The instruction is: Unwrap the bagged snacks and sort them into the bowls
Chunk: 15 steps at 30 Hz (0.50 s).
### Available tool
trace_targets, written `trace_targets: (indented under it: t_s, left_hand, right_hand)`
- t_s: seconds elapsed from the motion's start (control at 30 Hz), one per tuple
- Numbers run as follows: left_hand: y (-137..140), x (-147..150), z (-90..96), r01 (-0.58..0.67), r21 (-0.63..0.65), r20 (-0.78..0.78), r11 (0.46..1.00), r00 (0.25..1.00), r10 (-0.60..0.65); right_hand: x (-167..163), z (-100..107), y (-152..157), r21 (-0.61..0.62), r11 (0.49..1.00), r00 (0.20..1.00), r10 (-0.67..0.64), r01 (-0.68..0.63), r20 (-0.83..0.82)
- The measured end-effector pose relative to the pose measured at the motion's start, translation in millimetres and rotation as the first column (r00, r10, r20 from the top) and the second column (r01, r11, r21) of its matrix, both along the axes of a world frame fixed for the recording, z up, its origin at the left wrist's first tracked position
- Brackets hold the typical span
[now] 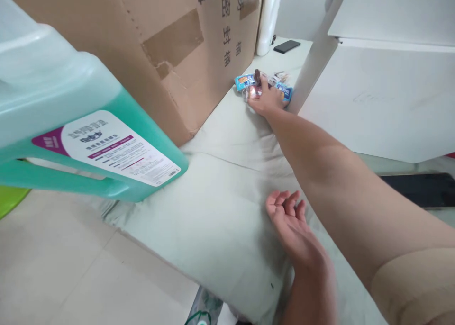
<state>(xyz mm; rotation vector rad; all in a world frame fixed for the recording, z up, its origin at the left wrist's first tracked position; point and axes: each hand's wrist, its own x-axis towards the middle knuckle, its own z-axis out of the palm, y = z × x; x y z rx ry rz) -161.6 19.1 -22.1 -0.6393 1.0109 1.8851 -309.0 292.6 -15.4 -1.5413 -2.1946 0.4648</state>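
Pale green fabric (227, 211), soft and lightly wrinkled, is covering the surface through the middle of the frame, with smooth light floor tile (53, 254) showing at lower left. A corrugated cardboard carton (199, 78), printed in black and patched with brown tape, is standing at upper center. A translucent plastic jug (142, 126) of green liquid, slab-sided with a molded handle and a white-and-purple label, is occupying the left side. A flat-paneled white box (384, 97) is standing at upper right. Small, glossy, crinkled snack packets (245, 82), some blue and some clear, are lying in a cluster at upper center, between carton and box. The right arm is extending diagonally from the lower right corner; the right hand (268, 97) is resting over the packets, palm down, its visible fingers spreading slightly; whether they are gripping cannot be told. The left hand (293, 225) is hanging at lower center, palm turned partly upward, fingers curling loosely around nothing.
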Motion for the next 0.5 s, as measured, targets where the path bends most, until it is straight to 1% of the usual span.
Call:
trace_targets:
  t_s: [0.17,0.27,0.33,0.43,0.5]
  left_hand:
    - [-3,0,2.4,-0.001,0.040,-0.012,0.999,1.000,0.001]
    - [-7,-1,1.6,0.004,0.055,-0.044,0.998,0.999,-0.002]
    - [-9,0,1.5,0.011,0.060,-0.073,0.998,0.997,-0.007]
    - [-13,3,2.0,0.024,0.064,-0.120,0.998,0.993,-0.016]
    - [-15,4,2.3,0.023,0.069,-0.134,0.997,0.991,-0.014]
  right_hand:
    - [3,5,-10,0.009,0.995,0.995,0.098,-0.098,0.026]
    - [3,7,-18,0.012,0.994,0.992,0.108,-0.109,0.071]
    - [4,5,-28,0.004,0.992,0.988,0.122,-0.122,0.092]
    - [6,2,-53,-0.016,0.978,0.968,0.210,-0.210,0.135]
    - [5,3,-67,0.062,0.958,0.950,0.266,-0.279,0.165]
